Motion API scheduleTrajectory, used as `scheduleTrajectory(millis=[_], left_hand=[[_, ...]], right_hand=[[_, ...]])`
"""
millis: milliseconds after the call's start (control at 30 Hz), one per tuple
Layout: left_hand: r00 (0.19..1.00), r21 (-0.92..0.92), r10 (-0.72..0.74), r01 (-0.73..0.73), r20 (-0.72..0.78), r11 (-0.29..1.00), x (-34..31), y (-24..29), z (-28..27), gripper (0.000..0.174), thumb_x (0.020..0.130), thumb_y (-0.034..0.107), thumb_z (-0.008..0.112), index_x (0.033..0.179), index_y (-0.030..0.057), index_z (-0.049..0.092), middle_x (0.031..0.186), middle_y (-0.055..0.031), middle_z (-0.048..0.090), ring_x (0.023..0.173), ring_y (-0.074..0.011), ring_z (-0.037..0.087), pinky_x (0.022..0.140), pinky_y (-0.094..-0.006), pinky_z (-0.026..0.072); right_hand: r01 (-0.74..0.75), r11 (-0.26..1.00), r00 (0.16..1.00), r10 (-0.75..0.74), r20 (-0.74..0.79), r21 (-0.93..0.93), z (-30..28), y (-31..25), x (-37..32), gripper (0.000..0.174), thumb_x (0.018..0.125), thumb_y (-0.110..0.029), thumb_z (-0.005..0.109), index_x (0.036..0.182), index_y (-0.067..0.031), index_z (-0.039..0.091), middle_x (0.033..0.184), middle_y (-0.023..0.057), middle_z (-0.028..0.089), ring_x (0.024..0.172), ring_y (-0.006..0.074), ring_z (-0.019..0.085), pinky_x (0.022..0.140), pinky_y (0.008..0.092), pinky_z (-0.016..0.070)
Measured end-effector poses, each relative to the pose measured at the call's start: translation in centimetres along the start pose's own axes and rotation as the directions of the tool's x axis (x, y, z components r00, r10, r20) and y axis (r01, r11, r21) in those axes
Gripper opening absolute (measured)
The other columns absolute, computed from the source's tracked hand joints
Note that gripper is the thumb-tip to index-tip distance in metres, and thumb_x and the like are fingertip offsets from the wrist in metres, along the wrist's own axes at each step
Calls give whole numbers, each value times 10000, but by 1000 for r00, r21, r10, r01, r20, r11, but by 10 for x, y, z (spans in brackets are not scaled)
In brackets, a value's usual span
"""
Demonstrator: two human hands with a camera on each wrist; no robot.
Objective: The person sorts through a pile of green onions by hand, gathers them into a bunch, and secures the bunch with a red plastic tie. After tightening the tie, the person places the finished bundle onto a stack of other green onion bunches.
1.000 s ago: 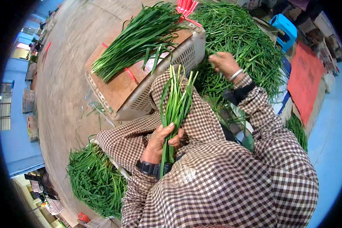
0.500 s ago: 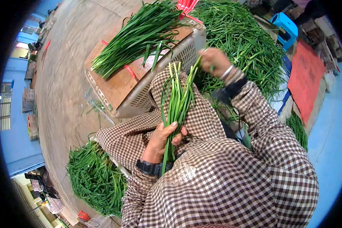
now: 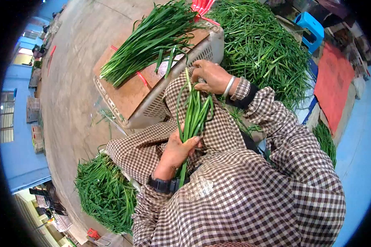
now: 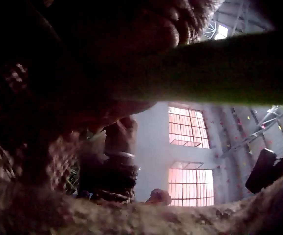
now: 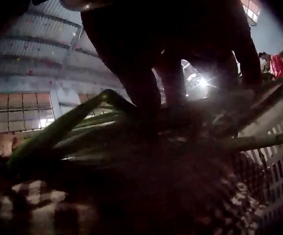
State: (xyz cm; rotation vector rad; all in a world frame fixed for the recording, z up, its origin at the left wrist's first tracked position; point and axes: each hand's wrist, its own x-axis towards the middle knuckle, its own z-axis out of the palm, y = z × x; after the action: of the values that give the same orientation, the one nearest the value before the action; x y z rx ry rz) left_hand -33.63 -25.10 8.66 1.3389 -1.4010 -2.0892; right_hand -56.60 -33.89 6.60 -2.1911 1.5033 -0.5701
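Observation:
In the head view my left hand (image 3: 177,150) grips a small bunch of garlic chives (image 3: 197,110) above my lap, thumb across the leaves. The pale stem ends point up and away from me. My right hand (image 3: 212,78) is at those stem ends, fingers bent over them, with one pale stem standing out past the fingertips. From the right wrist, dark fingers (image 5: 131,73) come down over the stems, and a folded leaf (image 5: 58,127) sticks out to the left. A blurred green leaf (image 4: 219,73) crosses the dark left wrist view.
A larger chive bundle (image 3: 148,45) lies on a brown board (image 3: 125,96) atop a white plastic crate (image 3: 152,109). Beyond my right hand spreads a big heap of chives (image 3: 264,53); another pile (image 3: 105,195) is at lower left. A blue stool (image 3: 311,31) stands at upper right.
My right hand has moved left from beside the heap onto the bunch's stem ends. The left hand keeps its grip in nearly the same spot, its thumb now turned further across.

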Motion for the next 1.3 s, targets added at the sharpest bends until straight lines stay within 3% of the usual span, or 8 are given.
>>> scheduleTrajectory(millis=[133,233,333,400,600,867,1200,1300], left_hand=[[1000,-60,16,-17,-17,998,-2,2,3,317,859,83,564,1155,37,461,686,-11,565,505,-47,452,419,-179,363],[1000,-75,-11,11,12,997,-1,0,2,319,867,159,566,1142,49,448,656,-42,542,461,-60,405,389,-183,320],[999,-130,-39,43,37,990,-1,0,-1,307,879,178,551,1141,53,449,647,-41,533,460,-63,405,389,-182,315],[998,-145,-36,44,53,989,0,-3,-2,306,885,185,544,1144,55,449,645,-40,530,460,-65,406,390,-182,314],[998,-91,-54,57,36,994,2,1,-1,272,884,190,556,1108,52,485,678,-23,551,505,-58,461,426,-179,359],[998,-278,-29,41,47,960,2,-5,-3,344,860,208,586,1132,42,455,693,-68,552,508,-79,449,422,-193,356],[940,-757,171,122,296,642,10,-27,-17,838,833,697,212,1294,12,353,1008,-274,547,707,-246,570,542,-271,469],[936,-812,209,119,285,572,8,-29,-14,892,806,725,193,1338,12,270,1103,-294,513,830,-294,625,616,-301,538]], right_hand=[[123,988,986,-132,-105,-90,18,13,2,169,744,-187,638,865,-85,580,1032,137,547,991,330,519,805,450,428],[-109,977,951,49,-305,-182,27,23,9,106,781,-179,550,795,-76,532,754,135,580,720,356,575,659,451,461],[-573,819,793,547,-268,-21,4,63,22,180,808,-209,558,851,-37,525,791,154,609,736,342,600,671,455,481],[-595,782,785,515,-345,-187,-15,75,16,277,797,-228,594,922,9,524,854,183,603,855,328,594,730,434,491],[358,927,914,-372,-162,-110,4,-1,14,271,706,-190,678,931,-70,589,1112,159,510,1031,319,510,830,435,444],[32,956,999,-32,4,-292,18,2,24,123,759,-169,592,785,-76,515,740,86,568,761,291,564,711,402,422],[294,930,951,-261,166,-222,6,7,23,162,714,-169,645,850,-109,583,825,61,571,890,254,524,827,433,385],[360,901,911,-395,-116,-244,16,14,23,105,727,-138,628,805,-105,568,779,55,526,840,256,524,804,381,398]])
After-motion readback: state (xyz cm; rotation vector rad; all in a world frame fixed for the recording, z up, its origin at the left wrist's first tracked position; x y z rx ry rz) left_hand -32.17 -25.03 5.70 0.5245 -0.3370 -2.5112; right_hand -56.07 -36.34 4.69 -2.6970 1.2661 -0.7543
